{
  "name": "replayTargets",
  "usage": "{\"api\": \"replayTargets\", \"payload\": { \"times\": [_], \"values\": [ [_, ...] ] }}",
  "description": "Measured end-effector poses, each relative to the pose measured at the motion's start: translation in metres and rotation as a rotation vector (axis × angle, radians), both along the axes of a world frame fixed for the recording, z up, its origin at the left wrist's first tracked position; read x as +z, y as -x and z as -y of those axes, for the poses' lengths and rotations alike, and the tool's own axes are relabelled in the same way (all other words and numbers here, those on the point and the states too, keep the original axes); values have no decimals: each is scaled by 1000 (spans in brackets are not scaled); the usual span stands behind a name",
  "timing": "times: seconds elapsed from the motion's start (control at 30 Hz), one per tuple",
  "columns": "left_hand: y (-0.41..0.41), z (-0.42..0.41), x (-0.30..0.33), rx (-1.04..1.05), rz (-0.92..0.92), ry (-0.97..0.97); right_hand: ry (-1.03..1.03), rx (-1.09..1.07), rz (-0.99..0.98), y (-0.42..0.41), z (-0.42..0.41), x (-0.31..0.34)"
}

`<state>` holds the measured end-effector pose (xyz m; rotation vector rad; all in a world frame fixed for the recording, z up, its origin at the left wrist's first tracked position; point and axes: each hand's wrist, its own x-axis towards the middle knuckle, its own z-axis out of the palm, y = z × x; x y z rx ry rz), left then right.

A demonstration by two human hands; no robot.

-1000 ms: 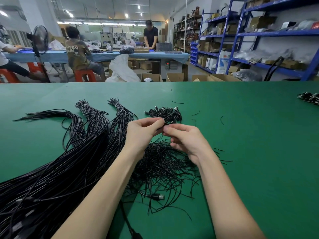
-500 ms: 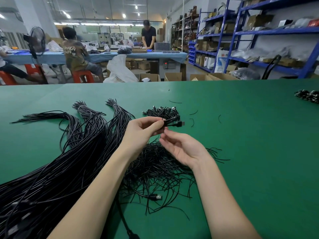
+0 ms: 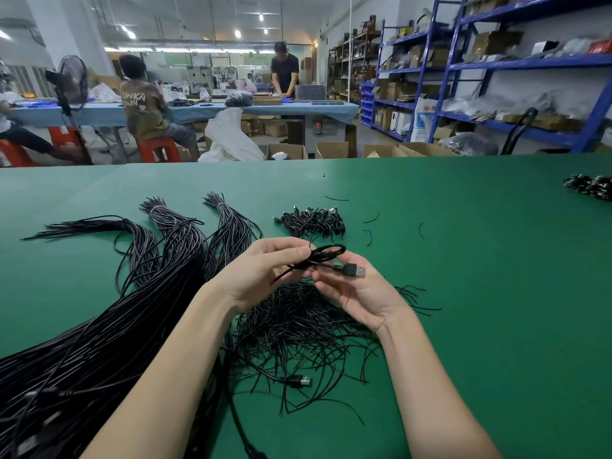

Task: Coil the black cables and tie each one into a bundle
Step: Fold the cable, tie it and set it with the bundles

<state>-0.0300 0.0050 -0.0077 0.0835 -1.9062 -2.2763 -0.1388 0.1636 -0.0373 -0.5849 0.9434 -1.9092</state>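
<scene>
Coiled black cable (image 3: 326,255) sits at the centre of the head view, held above the green table (image 3: 480,293) between both hands, its USB plug (image 3: 354,270) sticking out to the right. The left hand (image 3: 261,271) pinches the bundle between thumb and curled fingers, while the right hand (image 3: 357,293), palm up, holds it from below with its fingertips (image 3: 318,276) curled at the cable's waist. Directly beneath the hands lies a tangled heap of thin black ties (image 3: 298,329), with another USB plug (image 3: 299,381) resting on its lower edge. Long uncoiled cables (image 3: 109,326) fan from the lower left corner up toward the middle left, several sheaves bound near their tips. Just above the hands, a small pile of finished bundles (image 3: 311,221) rests on the table, and a second pile (image 3: 589,187) lies at the far right edge. A few short tie scraps (image 3: 371,219) lie scattered to the right of the near pile. Beyond the table, open cardboard boxes (image 3: 331,149) stand on the floor; what is in them cannot be told. Blue shelving (image 3: 463,71) in the upper right carries boxes and bags, and people work at a blue table (image 3: 205,109) in the upper left.
</scene>
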Motion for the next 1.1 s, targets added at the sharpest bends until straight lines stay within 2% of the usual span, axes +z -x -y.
{"api": "replayTargets", "payload": {
  "times": [0.13, 0.33, 0.53, 0.63, 0.73, 0.83, 0.97, 1.1],
  "values": [
    [-4, 3, 2, -78, 61, 42, -71, 15, -8, 3, -4, 0],
    [-10, 3, 11, -62, 135, 250, -245, -38, -470, 11, -8, 10],
    [-4, 3, 16, 142, 151, 614, -420, -301, -956, 12, -2, 30],
    [-1, 1, 16, 270, 121, 627, -434, -478, -1084, 5, 8, 34],
    [3, -4, 13, 410, 73, 568, -390, -620, -1106, -3, 17, 33],
    [3, -4, 11, 436, 35, 508, -413, -690, -1140, -8, 23, 32],
    [3, -3, 10, 505, -14, 483, -354, -731, -1155, -12, 24, 32],
    [7, -8, 10, 532, -22, 450, -264, -687, -1065, -10, 18, 29]
  ]
}}
